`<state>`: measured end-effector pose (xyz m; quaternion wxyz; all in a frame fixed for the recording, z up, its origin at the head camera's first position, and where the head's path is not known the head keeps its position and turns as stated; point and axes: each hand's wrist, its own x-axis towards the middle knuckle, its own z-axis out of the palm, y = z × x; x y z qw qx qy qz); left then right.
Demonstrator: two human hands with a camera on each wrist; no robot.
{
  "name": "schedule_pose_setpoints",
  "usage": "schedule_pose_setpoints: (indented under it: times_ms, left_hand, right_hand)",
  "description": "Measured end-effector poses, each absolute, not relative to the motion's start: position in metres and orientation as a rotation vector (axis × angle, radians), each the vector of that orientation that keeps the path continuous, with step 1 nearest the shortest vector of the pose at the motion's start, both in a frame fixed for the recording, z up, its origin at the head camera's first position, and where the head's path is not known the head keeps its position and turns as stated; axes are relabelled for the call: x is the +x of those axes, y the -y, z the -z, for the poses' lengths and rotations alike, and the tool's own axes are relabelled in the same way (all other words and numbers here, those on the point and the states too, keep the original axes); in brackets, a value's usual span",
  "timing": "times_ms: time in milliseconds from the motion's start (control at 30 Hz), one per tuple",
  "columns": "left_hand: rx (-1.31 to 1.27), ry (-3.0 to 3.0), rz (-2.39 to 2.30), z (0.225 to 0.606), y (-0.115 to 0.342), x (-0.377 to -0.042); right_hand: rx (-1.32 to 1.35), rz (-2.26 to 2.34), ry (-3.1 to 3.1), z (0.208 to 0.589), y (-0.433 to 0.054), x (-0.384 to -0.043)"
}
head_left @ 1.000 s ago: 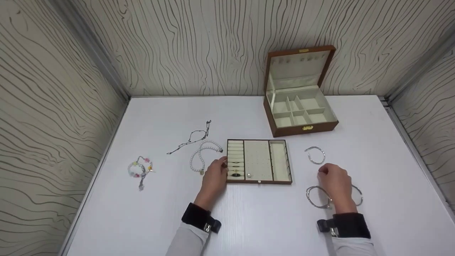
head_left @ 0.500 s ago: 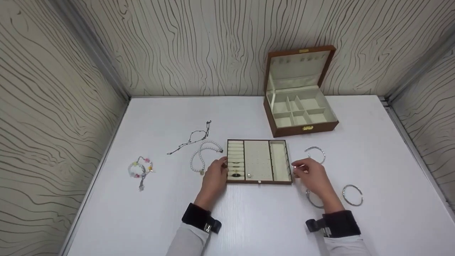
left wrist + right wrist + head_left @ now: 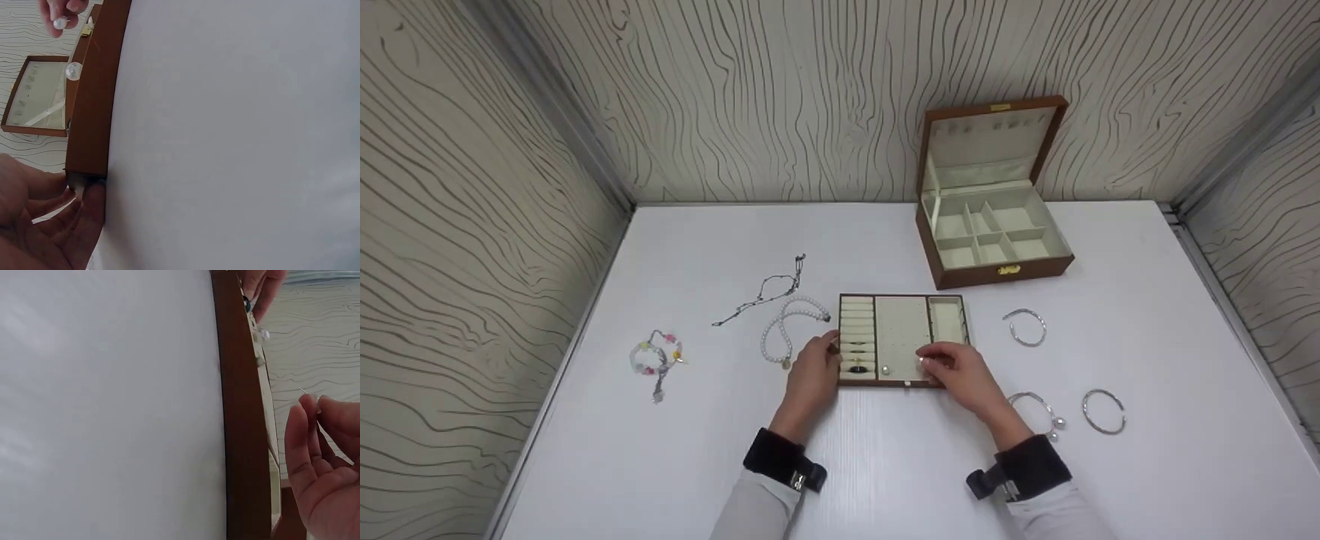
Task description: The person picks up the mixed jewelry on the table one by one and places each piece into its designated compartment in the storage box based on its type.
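At the front of the table lies a shallow brown jewelry tray [image 3: 903,326] with cream ring rolls, an earring panel and a long slot. My left hand [image 3: 811,371] grips its left side, thumb and fingers at the edge in the left wrist view. Over the earring panel, my right hand [image 3: 966,375] pinches a pearl stud earring [image 3: 60,23] between thumb and fingertips; its thin pin points out in the right wrist view. Another pearl stud [image 3: 886,370] sits at the panel's front left. Several rings, one a dark-stoned ring [image 3: 858,369], stand in the front rolls.
A brown jewelry box [image 3: 1005,270] stands with its lid up at the back right. Bracelets, including a silver bangle [image 3: 1104,412] and a pearl-ended bracelet [image 3: 1033,401], lie right. Left are a pearl necklace [image 3: 769,337], a dark chain [image 3: 757,301] and a beaded bracelet [image 3: 645,360].
My right hand has moved left from above the bracelets, past the tray's right edge, to over the earring panel with the stud. The left hand and tray have stayed in place.
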<state>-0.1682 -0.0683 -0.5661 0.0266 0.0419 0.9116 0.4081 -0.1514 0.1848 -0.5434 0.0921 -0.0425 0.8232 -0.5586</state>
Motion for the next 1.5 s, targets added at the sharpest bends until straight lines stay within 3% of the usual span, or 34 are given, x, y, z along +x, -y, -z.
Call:
schedule_pose_setpoints:
  times_ms: [433,1500]
  left_hand:
    - [0.128,-2.805,-1.268,0.567,0.069,-0.169]
    - [0.157,-2.814,-1.278,0.569,0.069,-0.17]
  right_hand:
    - [-0.154,1.538,-2.682,0.559,-0.155,-0.155]
    - [-0.262,1.399,-2.763,0.559,-0.146,-0.151]
